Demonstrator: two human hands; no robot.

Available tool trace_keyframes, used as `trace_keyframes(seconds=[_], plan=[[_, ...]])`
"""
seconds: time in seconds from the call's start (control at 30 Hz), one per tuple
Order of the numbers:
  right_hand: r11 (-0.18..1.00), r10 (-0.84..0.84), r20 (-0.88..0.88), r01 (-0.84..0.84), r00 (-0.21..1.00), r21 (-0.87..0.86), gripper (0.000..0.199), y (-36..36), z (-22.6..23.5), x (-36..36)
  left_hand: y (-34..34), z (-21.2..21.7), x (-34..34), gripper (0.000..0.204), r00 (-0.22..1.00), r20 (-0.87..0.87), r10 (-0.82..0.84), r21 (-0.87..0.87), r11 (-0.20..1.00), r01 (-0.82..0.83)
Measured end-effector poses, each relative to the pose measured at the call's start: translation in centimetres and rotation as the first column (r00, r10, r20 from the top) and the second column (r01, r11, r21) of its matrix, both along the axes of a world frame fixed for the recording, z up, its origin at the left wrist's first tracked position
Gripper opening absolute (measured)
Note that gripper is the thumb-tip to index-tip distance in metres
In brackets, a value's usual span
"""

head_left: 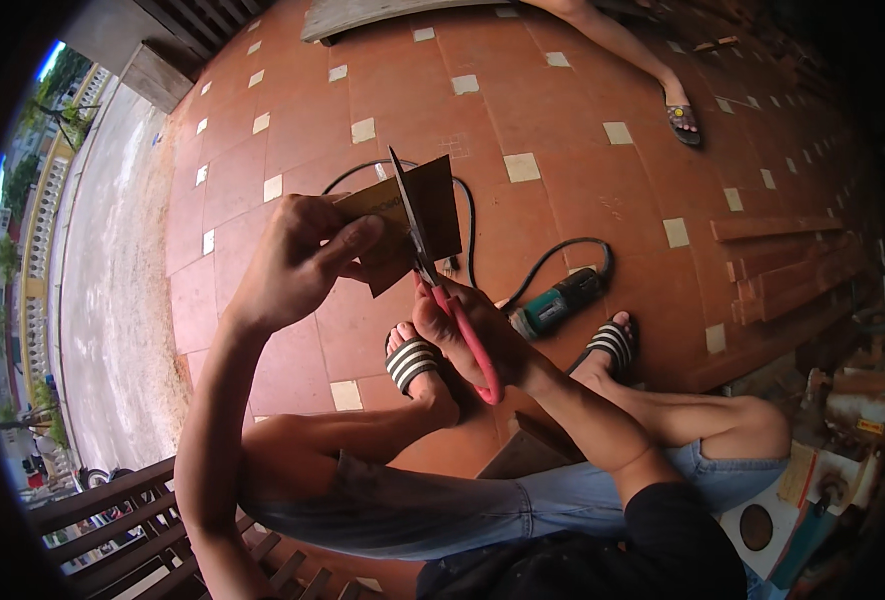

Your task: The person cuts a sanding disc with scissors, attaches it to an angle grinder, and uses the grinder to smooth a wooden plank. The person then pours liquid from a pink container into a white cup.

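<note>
My left hand (297,262) pinches a brown sheet of sandpaper (435,205) between thumb and fingers, holding it up in front of me. Some dark print shows on its face. Red-handled scissors (478,352) are in my right hand (467,325), its fingers wrapped round the handles. One long metal blade lies across the front of the sheet and points up and away; the other blade is mostly hidden behind the sheet. Below and right of the sheet, a green and black power tool (559,303) lies on the floor.
A black cord (472,235) loops over the red tiled floor (522,110). Wooden boards (787,265) are stacked at the right, with cluttered tools and boxes (842,440) nearer me. Another person's leg (632,50) reaches in at top right. A slatted wooden bench (112,520) stands lower left.
</note>
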State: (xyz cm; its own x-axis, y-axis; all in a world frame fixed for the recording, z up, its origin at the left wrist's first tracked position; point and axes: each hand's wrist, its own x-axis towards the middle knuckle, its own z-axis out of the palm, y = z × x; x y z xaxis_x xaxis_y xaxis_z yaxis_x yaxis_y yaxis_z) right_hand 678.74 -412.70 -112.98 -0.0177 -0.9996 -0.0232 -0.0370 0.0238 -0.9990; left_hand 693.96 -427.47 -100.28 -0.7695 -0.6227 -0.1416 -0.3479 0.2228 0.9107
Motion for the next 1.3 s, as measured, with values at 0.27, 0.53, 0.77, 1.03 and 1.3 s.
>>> trace_keyframes(seconds=[0.27,0.53,0.77,1.03,1.3], plan=[[0.999,-0.003,0.058,0.0,0.998,0.046,0.066,0.0,1.7,-0.6,-0.3,-1.2,0.2,0.033,0.994,-0.036,0.101,0.133,0.987,-0.095],[0.999,-0.003,-0.27,-0.011,0.963,-0.052,0.067,-1.2,1.3,-1.8,-1.5,-1.9,0.6,0.02,0.989,0.038,0.144,-0.067,0.988,-0.141],[0.965,0.245,-0.064,-0.237,0.967,0.114,0.067,-1.6,0.5,-2.2,-4.4,-2.0,2.5,0.012,0.898,-0.179,0.402,-0.45,0.778,-0.438],[0.813,0.369,0.798,-0.582,0.477,-0.028,0.107,-0.9,3.3,-2.1,-2.9,-3.7,0.2,0.022,0.856,-0.354,0.376,0.083,0.925,-0.372],[0.759,0.307,0.93,-0.642,0.203,-0.111,0.107,-0.8,3.6,-2.4,-1.9,-4.4,0.0,0.013,0.937,-0.239,0.256,-0.342,0.881,-0.328]])
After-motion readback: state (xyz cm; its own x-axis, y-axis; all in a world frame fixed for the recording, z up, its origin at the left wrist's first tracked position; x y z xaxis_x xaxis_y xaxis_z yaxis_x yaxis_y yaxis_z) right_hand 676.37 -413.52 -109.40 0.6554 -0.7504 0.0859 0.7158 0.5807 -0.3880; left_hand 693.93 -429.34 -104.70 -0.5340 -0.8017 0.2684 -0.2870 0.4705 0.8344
